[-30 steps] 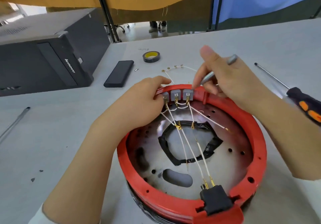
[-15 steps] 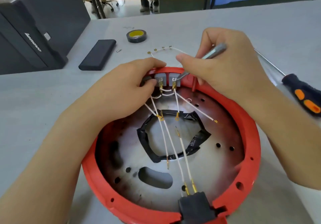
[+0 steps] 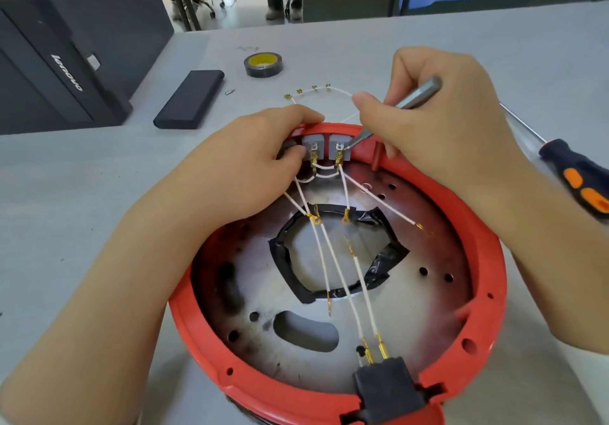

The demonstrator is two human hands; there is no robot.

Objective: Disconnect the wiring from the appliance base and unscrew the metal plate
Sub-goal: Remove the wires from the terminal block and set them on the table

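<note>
Since the view has dipped and drawn nearer over the last second, here is how I read it, left to right.

Computer case point(image 3: 66, 62): far left on the table point(image 3: 82, 167); it sits closer to the frame edge than a second ago, so my head moved, not the case.

Black block point(image 3: 189, 100) and tape roll point(image 3: 263, 64): far of the work, untouched, same places on the table.

Left hand point(image 3: 244, 174): a second ago it rested over the leftmost grey terminal block; now thumb and fingers are pressed together on that same block at the far rim, which is hidden under them, steadying it.

Red base point(image 3: 487, 260): centre, near me, open side up, unmoved on the table.

Metal plate point(image 3: 250, 279): seated inside the base; I judge its unscrewing not yet begun.

White wires point(image 3: 342, 279): they run from the far terminal blocks point(image 3: 337, 147) to the black plug point(image 3: 389, 388) at the near rim; several gold ends lie loose over the plate, others are attached.

Loose wire point(image 3: 316, 90): already off, lying just beyond the far rim.

Right hand point(image 3: 445, 134): closed around a slim metal tool point(image 3: 415, 96); a second ago the tip hovered above the blocks, now it touches the right block's terminal.

Meaning: I judge the disconnecting is mid-way, this terminal being next.

Screwdriver point(image 3: 580, 174): far right, lying idle.
</note>
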